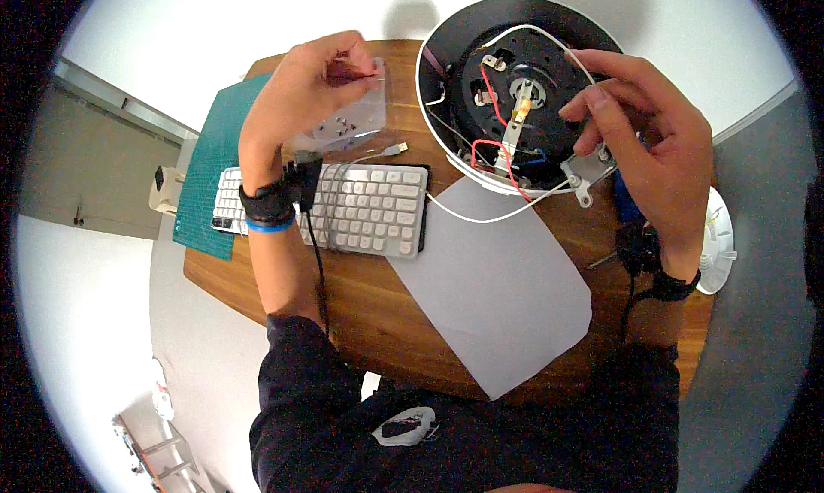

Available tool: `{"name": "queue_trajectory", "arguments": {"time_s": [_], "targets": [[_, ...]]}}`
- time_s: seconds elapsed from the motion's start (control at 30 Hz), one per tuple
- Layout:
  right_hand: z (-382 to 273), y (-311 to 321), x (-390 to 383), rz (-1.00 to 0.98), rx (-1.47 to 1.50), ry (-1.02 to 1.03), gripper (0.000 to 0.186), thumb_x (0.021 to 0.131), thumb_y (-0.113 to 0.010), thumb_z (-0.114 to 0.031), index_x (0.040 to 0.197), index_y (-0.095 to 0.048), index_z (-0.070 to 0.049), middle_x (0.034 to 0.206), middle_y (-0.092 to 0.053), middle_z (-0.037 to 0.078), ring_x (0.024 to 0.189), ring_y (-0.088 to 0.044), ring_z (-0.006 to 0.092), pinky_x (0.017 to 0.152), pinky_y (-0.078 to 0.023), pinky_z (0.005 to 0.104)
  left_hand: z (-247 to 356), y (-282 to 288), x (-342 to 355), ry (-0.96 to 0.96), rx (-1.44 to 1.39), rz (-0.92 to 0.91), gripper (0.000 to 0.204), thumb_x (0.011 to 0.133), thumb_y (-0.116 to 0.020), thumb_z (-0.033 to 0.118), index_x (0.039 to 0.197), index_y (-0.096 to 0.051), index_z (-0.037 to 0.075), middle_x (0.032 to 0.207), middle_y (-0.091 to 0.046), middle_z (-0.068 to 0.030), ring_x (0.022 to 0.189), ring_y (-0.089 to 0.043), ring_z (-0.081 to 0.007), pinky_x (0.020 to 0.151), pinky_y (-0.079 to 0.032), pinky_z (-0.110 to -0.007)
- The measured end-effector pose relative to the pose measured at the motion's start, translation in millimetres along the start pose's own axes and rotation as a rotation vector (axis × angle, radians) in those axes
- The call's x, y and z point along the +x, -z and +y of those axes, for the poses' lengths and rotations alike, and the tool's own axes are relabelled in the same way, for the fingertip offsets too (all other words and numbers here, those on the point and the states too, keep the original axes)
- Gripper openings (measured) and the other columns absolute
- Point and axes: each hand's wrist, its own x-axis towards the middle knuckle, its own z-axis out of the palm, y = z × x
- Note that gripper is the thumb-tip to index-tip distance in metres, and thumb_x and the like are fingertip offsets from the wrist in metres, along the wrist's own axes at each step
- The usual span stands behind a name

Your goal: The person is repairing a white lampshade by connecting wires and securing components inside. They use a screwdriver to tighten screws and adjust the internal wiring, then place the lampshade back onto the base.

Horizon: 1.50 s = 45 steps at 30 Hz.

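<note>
My left hand [313, 85] is closed in a pinch over a clear plastic bag [369, 107] on which several small dark screws [339, 127] lie. What its fingertips hold, if anything, is too small to make out. At the upper right a round appliance [438, 42] lies opened, with a white rim and a black inside. It shows red wires [491, 96], a metal strip [511, 141] and a white wire [525, 28]. My right hand [648, 128] hovers at its right side, fingers loosely curled and apart, the index fingertip beside the white wire. Beneath it sits a metal bracket [585, 184].
A white keyboard [369, 210] with a coiled cable stands at the left, partly on a green cutting mat [215, 133]. A sheet of paper [498, 296] lies mid-table. A screwdriver [603, 260] and a white round cover [717, 240] are at the right, partly hidden by my arm.
</note>
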Motion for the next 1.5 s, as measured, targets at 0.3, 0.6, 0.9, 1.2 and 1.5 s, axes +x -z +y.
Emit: {"name": "queue_trajectory", "arguments": {"time_s": [0.3, 0.6, 0.9, 1.2, 1.5], "targets": [[-8, -3, -3, -0.046, 0.014, -0.031, 0.031, 0.109, -0.065, -0.004, 0.139, -0.073, -0.001, 0.098, -0.081, 0.009, 0.072, -0.069, 0.0083, 0.066, -0.053, 0.0223, 88, -38, 3, -0.237, -0.451, 0.129, 0.031, 0.096, -0.077, -0.012, 0.089, -0.051, 0.003, 0.112, -0.079, -0.0169, 0.107, -0.076, -0.0146, 0.098, -0.064, -0.028], [-8, -1, -4, -0.046, -0.005, -0.004, 0.032, 0.109, -0.065, -0.002, 0.140, -0.072, -0.001, 0.097, -0.080, 0.010, 0.072, -0.069, 0.0085, 0.065, -0.053, 0.0222, 102, -47, -3, -0.205, -0.463, 0.132, 0.032, 0.095, -0.076, -0.017, 0.092, -0.052, 0.005, 0.118, -0.077, -0.0213, 0.110, -0.078, -0.0244, 0.102, -0.065, -0.038], [-7, -1, -4, -0.039, 0.017, -0.030, 0.031, 0.109, -0.065, -0.003, 0.139, -0.073, -0.001, 0.096, -0.080, 0.010, 0.073, -0.069, 0.0083, 0.065, -0.053, 0.0220, 98, -48, -1, -0.198, -0.479, 0.118, 0.022, 0.095, -0.076, -0.015, 0.115, -0.077, -0.005, 0.122, -0.079, -0.0167, 0.111, -0.078, -0.0230, 0.104, -0.063, -0.037], [-5, 0, -2, -0.059, 0.004, -0.022, 0.032, 0.110, -0.065, -0.005, 0.141, -0.071, -0.001, 0.098, -0.081, 0.010, 0.074, -0.070, 0.0081, 0.067, -0.054, 0.0221, 102, -53, -1, -0.151, -0.441, 0.144, 0.024, 0.096, -0.079, -0.012, 0.118, -0.076, -0.005, 0.119, -0.080, -0.0144, 0.108, -0.079, -0.0197, 0.099, -0.064, -0.032], [-1, -1, -2, -0.059, -0.017, -0.010, 0.033, 0.111, -0.065, -0.006, 0.143, -0.071, -0.003, 0.101, -0.081, 0.009, 0.073, -0.068, 0.0073, 0.067, -0.054, 0.0221, 101, -57, 2, -0.172, -0.448, 0.266, 0.026, 0.097, -0.078, -0.012, 0.119, -0.068, -0.004, 0.112, -0.082, -0.0179, 0.106, -0.081, -0.0223, 0.097, -0.066, -0.034]]}}
